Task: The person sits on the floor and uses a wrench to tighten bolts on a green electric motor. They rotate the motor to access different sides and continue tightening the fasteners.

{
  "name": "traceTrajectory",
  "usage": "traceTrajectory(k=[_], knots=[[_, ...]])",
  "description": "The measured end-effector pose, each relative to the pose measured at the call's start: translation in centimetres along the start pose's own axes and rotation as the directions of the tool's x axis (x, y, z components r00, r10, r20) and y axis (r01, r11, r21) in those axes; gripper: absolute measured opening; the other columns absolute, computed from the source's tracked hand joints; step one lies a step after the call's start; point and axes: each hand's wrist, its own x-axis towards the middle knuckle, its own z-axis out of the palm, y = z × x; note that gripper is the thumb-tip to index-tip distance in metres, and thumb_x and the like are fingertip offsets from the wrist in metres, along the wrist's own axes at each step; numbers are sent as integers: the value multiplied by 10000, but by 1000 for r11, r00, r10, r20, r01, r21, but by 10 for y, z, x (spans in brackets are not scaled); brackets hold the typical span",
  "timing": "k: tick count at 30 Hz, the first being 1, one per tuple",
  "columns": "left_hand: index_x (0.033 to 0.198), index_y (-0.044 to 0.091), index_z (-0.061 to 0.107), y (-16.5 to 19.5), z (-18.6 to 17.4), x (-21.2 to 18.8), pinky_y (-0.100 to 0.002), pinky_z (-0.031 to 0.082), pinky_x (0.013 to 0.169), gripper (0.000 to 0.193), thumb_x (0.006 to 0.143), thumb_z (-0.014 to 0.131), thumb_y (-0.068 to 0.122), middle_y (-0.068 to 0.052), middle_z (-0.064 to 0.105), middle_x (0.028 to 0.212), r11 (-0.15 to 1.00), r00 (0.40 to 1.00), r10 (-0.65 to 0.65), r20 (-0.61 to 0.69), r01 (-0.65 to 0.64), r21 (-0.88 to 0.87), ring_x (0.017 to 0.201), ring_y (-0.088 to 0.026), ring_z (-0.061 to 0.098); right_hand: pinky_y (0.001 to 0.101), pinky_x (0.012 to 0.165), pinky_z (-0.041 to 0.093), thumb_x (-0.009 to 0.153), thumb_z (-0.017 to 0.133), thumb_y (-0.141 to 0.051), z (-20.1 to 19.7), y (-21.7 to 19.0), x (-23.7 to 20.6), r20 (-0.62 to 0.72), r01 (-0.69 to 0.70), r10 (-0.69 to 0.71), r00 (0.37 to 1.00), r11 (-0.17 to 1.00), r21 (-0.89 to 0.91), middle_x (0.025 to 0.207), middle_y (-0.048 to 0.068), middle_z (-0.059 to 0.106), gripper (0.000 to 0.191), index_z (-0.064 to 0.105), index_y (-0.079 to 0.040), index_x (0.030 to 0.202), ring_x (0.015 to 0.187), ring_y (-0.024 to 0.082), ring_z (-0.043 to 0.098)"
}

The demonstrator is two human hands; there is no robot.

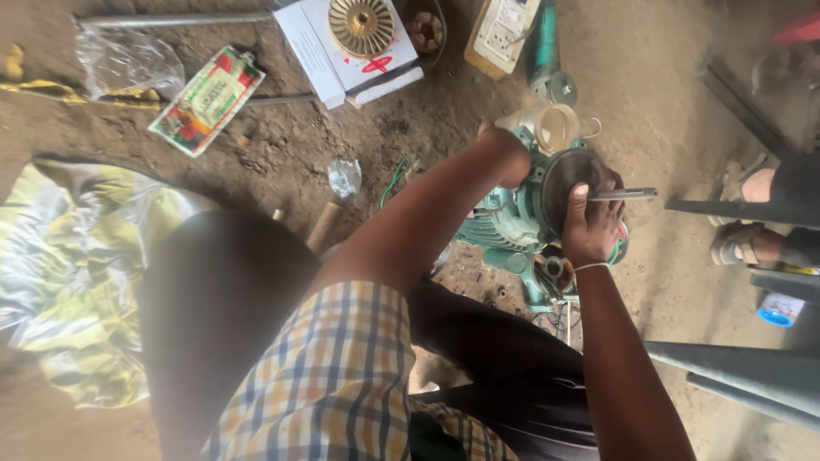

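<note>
A green electric pump motor lies on the dirt floor in front of me, with a dark round end plate facing right. My left hand rests on the top of the motor next to a cream plastic pipe fitting. My right hand presses on the round plate and holds a thin metal rod that sticks out to the right.
A brass impeller sits on a white box at the top. A green-red packet, a white socket board, crumpled plastic and a yellow sheet lie about. Another person's sandalled feet and metal bars are at right.
</note>
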Motion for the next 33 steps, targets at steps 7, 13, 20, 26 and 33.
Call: traceTrajectory(k=[7, 13, 20, 26, 33], knots=[[1187, 161, 768, -5, 8, 2, -510, 495, 994, 437, 918, 713, 501, -96, 736, 1220, 990, 994, 105, 37, -108, 94, 1155, -318, 684, 573, 1257, 227, 992, 466, -712, -15, -19, -4, 2, 72, -72, 997, 995, 63, 1635, 293, 345, 918, 368, -37, 1607, 1521, 496, 288], [1116, 168, 771, 2, 4, -37, -454, 501, 952, 527, 787, 812, 578, -70, 740, 1117, 983, 989, 111, -96, -95, 156, 1088, -287, 691, 565, 1253, 226, 656, 859, -650, -34, -41, -4, 126, 109, -109, 986, 994, 6, 1664, 265, 238, 1286, 257, -102, 1651, 1564, 468, 186], [1025, 184, 775, 14, 20, -70, -414, 432, 981, 494, 688, 892, 526, 3, 747, 999, 949, 965, 101, -241, -21, 313, 1027, -226, 678, 554, 1225, 241, 626, 890, -614, -45, -67, -6, 148, -23, 32, 988, 998, -59, 1671, 220, 221, 1283, 254, -160, 1644, 1541, 443, 213], [1108, 159, 741, 24, 62, -59, -441, 459, 952, 381, 789, 825, 349, -50, 739, 1022, 992, 909, -16, -416, 67, 107, 1065, -251, 666, 567, 1202, 273, 603, 882, -639, -45, -69, -9, 151, -114, 119, 981, 992, -46, 1688, 176, 234, 1284, 261, -194, 1634, 1504, 478, 224], [1212, 91, 677, 54, 108, -67, -510, 552, 842, 416, 817, 723, 214, -114, 746, 989, 962, 692, -266, -672, 237, -136, 955, -285, 710, 592, 1224, 222, 680, 849, -754, -36, -50, -8, 102, 65, -49, 994, 986, -153, 1630, 250, 295, 1302, 241, -101, 1629, 1526, 499, 193]])
